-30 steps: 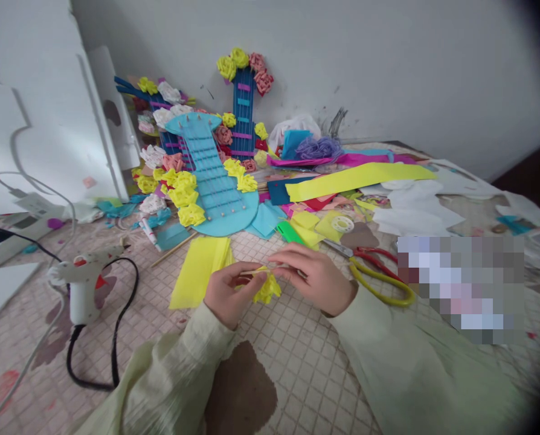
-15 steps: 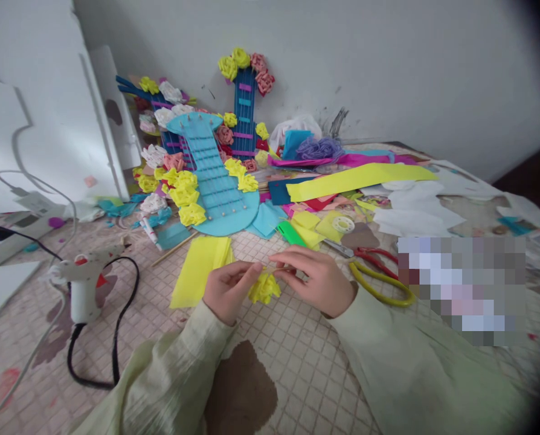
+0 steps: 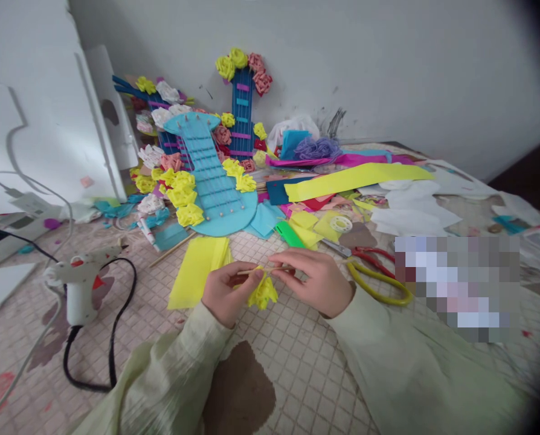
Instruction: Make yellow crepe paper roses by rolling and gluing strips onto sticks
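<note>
In the middle of the head view, my left hand [image 3: 228,294] pinches a crumpled yellow crepe paper piece [image 3: 263,292] between thumb and fingers. A thin wooden stick [image 3: 273,268] runs across the top of this paper. My right hand [image 3: 318,280] grips the stick's right part with its fingertips, close to the left thumb. The paper hangs down from the stick in ruffled folds. Just behind my left hand lies a stack of flat yellow crepe sheets [image 3: 192,272]. A blue cardboard guitar shape [image 3: 220,202] with strings and yellow paper flowers leans at the back.
A white glue gun [image 3: 80,290] with a black cord stands at the left. Yellow-handled scissors [image 3: 381,289], red-handled pliers [image 3: 372,255] and a green cutter [image 3: 290,234] lie to the right. Paper strips, purple yarn [image 3: 318,148] and another decorated guitar shape [image 3: 241,115] fill the back.
The stick now shows at the left fingers as well, lying across the paper's top. Both hands stay nearly in place, and the view has shifted slightly.
</note>
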A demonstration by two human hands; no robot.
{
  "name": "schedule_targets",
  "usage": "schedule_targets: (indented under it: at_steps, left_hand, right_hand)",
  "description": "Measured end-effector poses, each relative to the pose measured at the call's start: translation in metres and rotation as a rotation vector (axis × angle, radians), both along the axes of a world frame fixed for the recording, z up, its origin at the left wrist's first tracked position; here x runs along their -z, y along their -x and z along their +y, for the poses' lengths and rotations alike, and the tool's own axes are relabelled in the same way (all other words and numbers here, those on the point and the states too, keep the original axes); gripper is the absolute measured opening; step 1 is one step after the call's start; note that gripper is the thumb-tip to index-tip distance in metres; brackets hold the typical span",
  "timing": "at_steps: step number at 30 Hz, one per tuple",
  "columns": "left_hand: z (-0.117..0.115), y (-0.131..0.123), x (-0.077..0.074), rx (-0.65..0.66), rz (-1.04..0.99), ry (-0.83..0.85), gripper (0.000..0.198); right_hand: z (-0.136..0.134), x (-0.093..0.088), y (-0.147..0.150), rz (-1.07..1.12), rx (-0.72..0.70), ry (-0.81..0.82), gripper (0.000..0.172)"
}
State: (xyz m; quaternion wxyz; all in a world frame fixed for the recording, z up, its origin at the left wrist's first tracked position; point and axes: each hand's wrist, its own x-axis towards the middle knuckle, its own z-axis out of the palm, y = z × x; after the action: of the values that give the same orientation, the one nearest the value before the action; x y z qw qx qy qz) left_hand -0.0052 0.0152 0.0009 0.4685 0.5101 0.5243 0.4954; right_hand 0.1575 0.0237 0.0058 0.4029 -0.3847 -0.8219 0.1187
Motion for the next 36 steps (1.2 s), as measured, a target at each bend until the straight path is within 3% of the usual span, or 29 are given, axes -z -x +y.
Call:
schedule_targets:
  at_steps: [7, 19, 24, 28, 32, 36]
  left_hand:
    - [0.001, 0.002, -0.006, -0.012, 0.125, -0.082, 0.018]
    - [0.001, 0.001, 0.003, -0.018, 0.025, -0.033, 0.013]
    - [0.002, 0.004, 0.006, 0.049, 0.128, -0.087, 0.013]
    - [0.000, 0.005, 0.002, 0.141, 0.302, -0.245, 0.010]
    - [-0.002, 0.003, -0.005, 0.181, 0.424, -0.348, 0.010]
    - [-0.003, 0.003, -0.006, 0.204, 0.425, -0.345, 0.011]
  right_hand:
    - [-0.001, 0.000, 0.000, -0.003, -0.005, -0.054, 0.016]
    - [-0.001, 0.002, 0.001, -0.030, 0.018, -0.011, 0.018]
    - [-0.003, -0.001, 0.003, 0.010, 0.034, 0.199, 0.017]
    - [-0.004, -0.006, 0.003, 0.078, 0.028, 0.417, 0.022]
    - [-0.004, -0.006, 0.004, 0.096, 0.045, 0.488, 0.026]
    - [-0.003, -0.004, 0.005, 0.121, 0.068, 0.488, 0.024]
